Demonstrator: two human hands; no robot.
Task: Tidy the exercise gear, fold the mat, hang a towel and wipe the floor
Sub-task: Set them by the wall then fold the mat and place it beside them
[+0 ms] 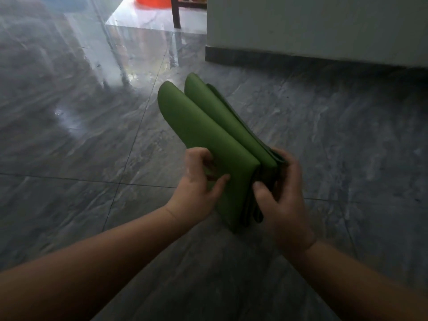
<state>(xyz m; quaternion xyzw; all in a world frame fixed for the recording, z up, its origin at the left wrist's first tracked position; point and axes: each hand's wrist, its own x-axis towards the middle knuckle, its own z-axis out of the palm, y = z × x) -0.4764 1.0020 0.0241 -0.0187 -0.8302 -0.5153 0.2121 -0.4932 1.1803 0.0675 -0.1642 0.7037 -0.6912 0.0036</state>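
A green exercise mat, folded into several layers, is held up above the floor in the middle of the view, its rounded folds pointing away from me. My left hand grips the near left edge, thumb on the front face and fingers curled behind. My right hand clamps the near right side, thumb pressed on the stacked layers and fingers wrapped round the back. The mat's far layers are partly hidden behind the front fold.
Glossy grey marble floor tiles lie all around. A white wall corner with a dark skirting stands at the upper right. A dark wooden furniture leg and an orange tub show at the top.
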